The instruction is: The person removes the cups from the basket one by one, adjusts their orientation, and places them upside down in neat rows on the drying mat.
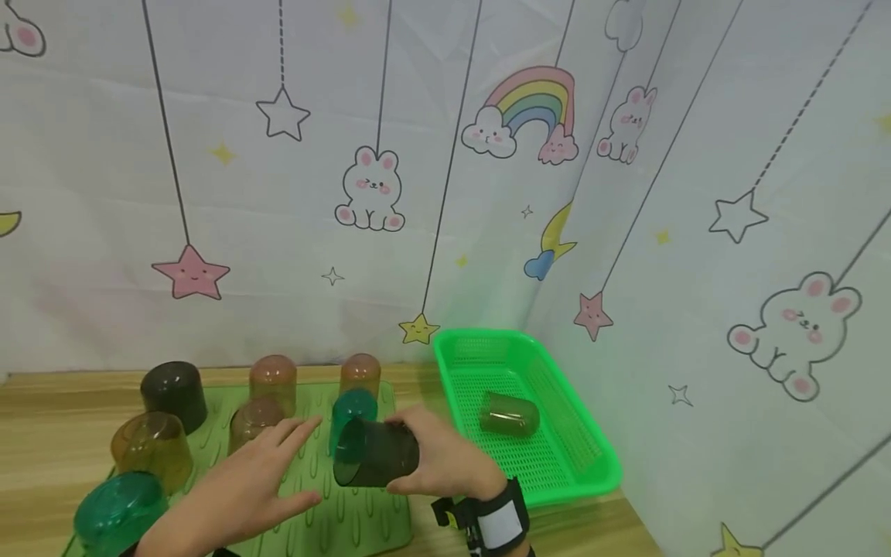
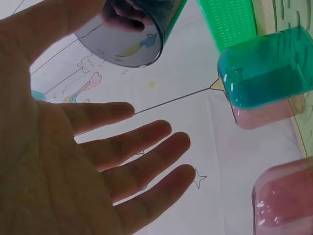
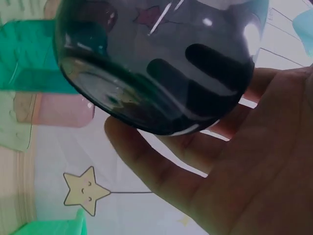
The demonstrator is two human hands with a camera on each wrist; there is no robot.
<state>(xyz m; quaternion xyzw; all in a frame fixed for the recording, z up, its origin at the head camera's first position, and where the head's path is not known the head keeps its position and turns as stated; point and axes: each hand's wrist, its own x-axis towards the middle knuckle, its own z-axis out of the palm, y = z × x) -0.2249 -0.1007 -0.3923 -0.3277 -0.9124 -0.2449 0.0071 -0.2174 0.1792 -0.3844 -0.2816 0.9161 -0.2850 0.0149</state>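
My right hand grips a dark grey see-through cup around its closed end. The cup is held sideways above the green mat, its mouth facing left. My left hand hovers over the mat with its fingers spread and nothing in it, a short way left of the cup's mouth. In the left wrist view, the cup is beyond my thumb, apart from the fingers. Just behind the held cup, a teal cup stands upside down on the mat.
Several upturned cups stand on the mat's back and left side, among them a black one, an amber one and a green one. Right of the mat, a green basket contains a brownish cup on its side. A patterned curtain hangs behind.
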